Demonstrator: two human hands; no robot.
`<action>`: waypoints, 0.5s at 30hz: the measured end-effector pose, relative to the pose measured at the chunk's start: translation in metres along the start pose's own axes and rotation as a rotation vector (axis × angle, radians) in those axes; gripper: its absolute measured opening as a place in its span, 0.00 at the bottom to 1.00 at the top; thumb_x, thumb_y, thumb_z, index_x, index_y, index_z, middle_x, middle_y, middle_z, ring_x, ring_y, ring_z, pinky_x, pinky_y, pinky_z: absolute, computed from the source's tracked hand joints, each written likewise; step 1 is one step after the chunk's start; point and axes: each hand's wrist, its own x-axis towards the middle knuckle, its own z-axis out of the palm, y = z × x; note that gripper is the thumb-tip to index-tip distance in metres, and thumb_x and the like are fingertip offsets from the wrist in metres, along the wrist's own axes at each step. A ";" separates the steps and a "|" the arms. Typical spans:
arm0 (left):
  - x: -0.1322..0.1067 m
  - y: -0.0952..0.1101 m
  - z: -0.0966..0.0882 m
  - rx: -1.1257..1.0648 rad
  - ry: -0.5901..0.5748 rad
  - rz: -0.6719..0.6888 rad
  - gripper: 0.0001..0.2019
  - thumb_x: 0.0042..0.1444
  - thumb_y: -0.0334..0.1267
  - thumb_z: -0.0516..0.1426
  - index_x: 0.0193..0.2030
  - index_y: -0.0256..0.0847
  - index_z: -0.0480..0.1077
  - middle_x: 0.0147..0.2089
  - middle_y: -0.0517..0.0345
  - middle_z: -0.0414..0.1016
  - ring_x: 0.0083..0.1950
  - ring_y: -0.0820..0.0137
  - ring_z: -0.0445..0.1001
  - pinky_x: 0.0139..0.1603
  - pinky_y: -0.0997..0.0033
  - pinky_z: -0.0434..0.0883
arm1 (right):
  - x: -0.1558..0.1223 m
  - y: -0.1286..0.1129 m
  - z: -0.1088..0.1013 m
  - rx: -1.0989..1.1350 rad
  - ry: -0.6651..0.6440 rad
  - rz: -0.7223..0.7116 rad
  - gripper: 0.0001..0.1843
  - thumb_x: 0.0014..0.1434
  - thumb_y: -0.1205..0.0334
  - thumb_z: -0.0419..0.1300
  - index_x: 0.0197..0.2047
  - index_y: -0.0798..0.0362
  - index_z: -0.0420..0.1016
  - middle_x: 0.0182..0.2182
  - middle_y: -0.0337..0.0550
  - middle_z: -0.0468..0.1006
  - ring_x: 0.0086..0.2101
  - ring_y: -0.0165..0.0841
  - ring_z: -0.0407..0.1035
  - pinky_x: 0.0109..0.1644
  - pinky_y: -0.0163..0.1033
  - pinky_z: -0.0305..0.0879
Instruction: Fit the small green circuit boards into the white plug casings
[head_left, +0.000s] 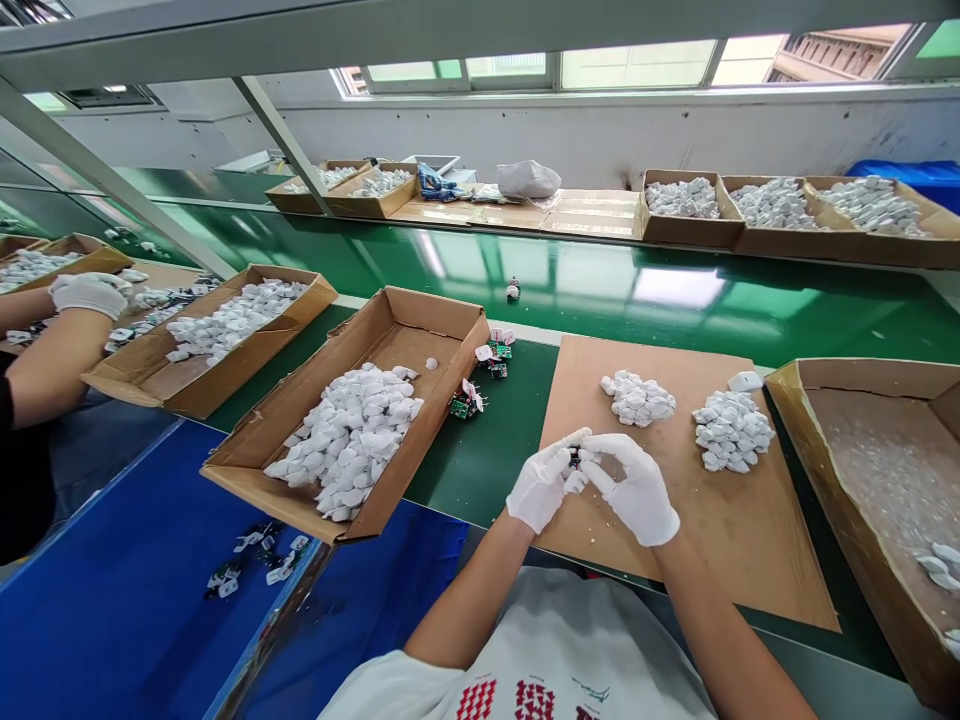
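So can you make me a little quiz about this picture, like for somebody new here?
1. True or false: the left hand and right hand, in white gloves, pinch a small dark part between them.
2. How many heaps of white plastic pieces lie on the brown cardboard sheet?
3. Where are the small green circuit boards?
A. On the green conveyor belt, beside the open cardboard box
B. Inside that box
C. On the cardboard sheet

Key: 1 true; 2 two; 3 A.
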 end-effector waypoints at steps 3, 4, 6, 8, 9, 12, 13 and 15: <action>0.001 -0.002 0.000 -0.010 0.021 0.015 0.23 0.43 0.46 0.67 0.44 0.34 0.77 0.34 0.50 0.77 0.29 0.73 0.69 0.29 0.72 0.63 | -0.001 0.001 0.000 0.034 0.029 -0.047 0.10 0.56 0.67 0.60 0.41 0.45 0.73 0.38 0.40 0.78 0.39 0.35 0.73 0.43 0.43 0.72; 0.001 -0.003 0.000 -0.019 0.032 0.022 0.20 0.43 0.46 0.67 0.40 0.33 0.77 0.31 0.52 0.76 0.28 0.74 0.68 0.29 0.73 0.62 | 0.000 0.000 0.000 0.017 0.018 -0.091 0.10 0.56 0.68 0.59 0.41 0.45 0.74 0.38 0.40 0.78 0.40 0.35 0.73 0.44 0.44 0.72; 0.001 -0.003 -0.001 -0.036 0.045 0.021 0.18 0.43 0.45 0.67 0.36 0.33 0.77 0.27 0.55 0.74 0.25 0.76 0.65 0.27 0.73 0.61 | 0.002 -0.002 0.000 -0.048 -0.009 -0.167 0.12 0.57 0.69 0.58 0.41 0.43 0.75 0.39 0.40 0.79 0.42 0.36 0.73 0.46 0.45 0.72; 0.001 -0.003 -0.002 -0.039 0.044 0.000 0.17 0.43 0.43 0.68 0.37 0.33 0.76 0.28 0.56 0.74 0.25 0.76 0.65 0.27 0.73 0.61 | 0.002 -0.003 0.001 -0.079 -0.012 -0.176 0.12 0.58 0.69 0.57 0.41 0.42 0.76 0.41 0.40 0.79 0.42 0.36 0.73 0.46 0.45 0.72; 0.001 -0.003 -0.003 -0.037 0.038 -0.013 0.18 0.43 0.42 0.68 0.38 0.33 0.76 0.30 0.55 0.74 0.26 0.76 0.66 0.28 0.73 0.62 | 0.002 -0.004 0.001 -0.068 -0.003 -0.159 0.12 0.58 0.68 0.57 0.41 0.43 0.76 0.41 0.41 0.79 0.42 0.35 0.73 0.46 0.45 0.72; 0.000 -0.002 -0.005 -0.033 0.016 -0.035 0.20 0.42 0.41 0.68 0.42 0.33 0.76 0.35 0.51 0.76 0.30 0.73 0.69 0.31 0.71 0.64 | -0.001 -0.004 0.000 0.013 0.031 -0.075 0.10 0.57 0.67 0.58 0.40 0.44 0.75 0.40 0.40 0.80 0.40 0.34 0.75 0.45 0.43 0.74; 0.000 -0.002 -0.005 -0.035 0.010 -0.038 0.21 0.42 0.42 0.68 0.42 0.33 0.76 0.35 0.51 0.76 0.31 0.72 0.70 0.32 0.71 0.64 | -0.002 -0.003 -0.001 0.033 0.042 -0.053 0.09 0.57 0.67 0.59 0.40 0.45 0.75 0.39 0.40 0.80 0.39 0.34 0.75 0.44 0.42 0.74; 0.000 -0.002 -0.005 -0.045 0.003 -0.042 0.21 0.42 0.43 0.68 0.42 0.33 0.76 0.35 0.50 0.76 0.31 0.72 0.69 0.32 0.71 0.63 | -0.002 -0.002 -0.002 0.039 0.052 -0.051 0.10 0.57 0.67 0.59 0.40 0.45 0.75 0.40 0.40 0.80 0.40 0.34 0.75 0.44 0.42 0.74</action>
